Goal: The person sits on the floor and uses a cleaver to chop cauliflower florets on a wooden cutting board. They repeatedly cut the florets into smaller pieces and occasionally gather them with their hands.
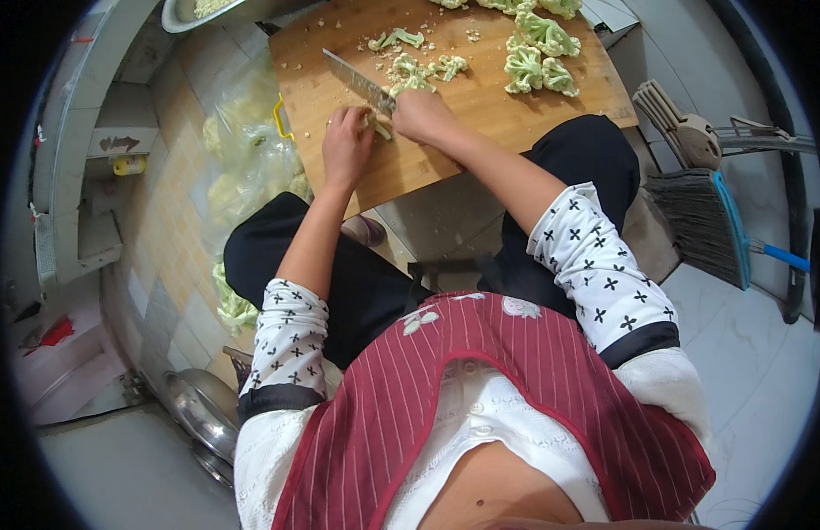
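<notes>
A wooden cutting board (pixel 476 126) lies before me, strewn with cauliflower crumbs. My right hand (pixel 420 116) grips a kitchen knife (pixel 357 81), whose blade points up and to the left. Beside it, my left hand (pixel 349 142) holds a small cauliflower piece (pixel 381 130) against the board, its fingertips close to the blade. Cut cauliflower pieces (pixel 410 71) lie just beyond the knife. Larger cauliflower florets (pixel 526 66) are grouped at the board's upper right. The knife's handle is hidden inside my right hand.
A clear plastic bag of cauliflower (pixel 241 146) lies on the floor left of the board, near a yellow handle (pixel 282 118). A metal bowl (pixel 204 16) holds cauliflower bits at the top left. A broom (pixel 704 218) stands on the right; metal basins (pixel 204 404) sit at lower left.
</notes>
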The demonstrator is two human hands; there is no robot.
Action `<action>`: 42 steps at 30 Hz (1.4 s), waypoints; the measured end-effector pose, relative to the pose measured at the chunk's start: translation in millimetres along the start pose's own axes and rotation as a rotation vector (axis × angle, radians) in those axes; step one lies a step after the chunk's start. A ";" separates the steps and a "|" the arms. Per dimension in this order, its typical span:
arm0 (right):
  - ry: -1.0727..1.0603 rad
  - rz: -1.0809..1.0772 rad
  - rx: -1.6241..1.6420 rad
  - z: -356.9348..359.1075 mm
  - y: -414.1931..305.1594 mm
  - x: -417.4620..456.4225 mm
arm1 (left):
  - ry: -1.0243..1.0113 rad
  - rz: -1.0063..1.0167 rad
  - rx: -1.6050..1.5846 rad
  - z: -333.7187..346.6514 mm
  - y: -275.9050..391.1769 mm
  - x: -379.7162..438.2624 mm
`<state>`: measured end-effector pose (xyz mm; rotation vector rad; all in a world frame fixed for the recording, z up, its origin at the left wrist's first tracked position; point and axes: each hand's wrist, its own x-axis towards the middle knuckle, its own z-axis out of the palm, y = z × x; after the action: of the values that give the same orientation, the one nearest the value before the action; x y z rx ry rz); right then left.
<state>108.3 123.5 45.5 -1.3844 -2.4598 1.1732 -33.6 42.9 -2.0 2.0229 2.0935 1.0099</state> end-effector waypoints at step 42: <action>-0.120 0.111 0.240 11.8 24.5 -18.5 | -0.350 -0.457 -0.011 -22.0 -30.0 21.4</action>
<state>131.3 109.9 26.3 -1.4337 -2.2464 1.5605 -73.1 55.8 9.0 1.4704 2.1863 0.5464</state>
